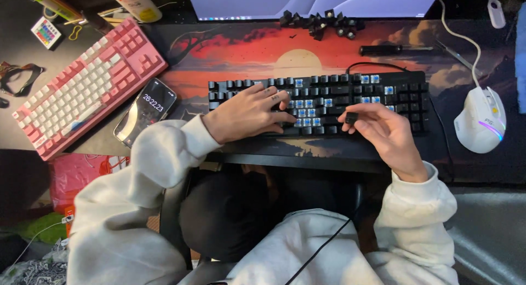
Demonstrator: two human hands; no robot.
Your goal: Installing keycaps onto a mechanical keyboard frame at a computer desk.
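On the dark worktop point(329, 153), the left hand point(246, 112) lies flat, fingers apart, steadying the keyboard point(405, 96) at frame centre, while the right hand point(383, 133) has fingers clamped on a keycap point(351, 118).

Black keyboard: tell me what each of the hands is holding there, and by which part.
The right hand pinches a loose black keycap by its sides, between thumb and fingertips. The left hand holds nothing; it rests flat on the black keyboard.
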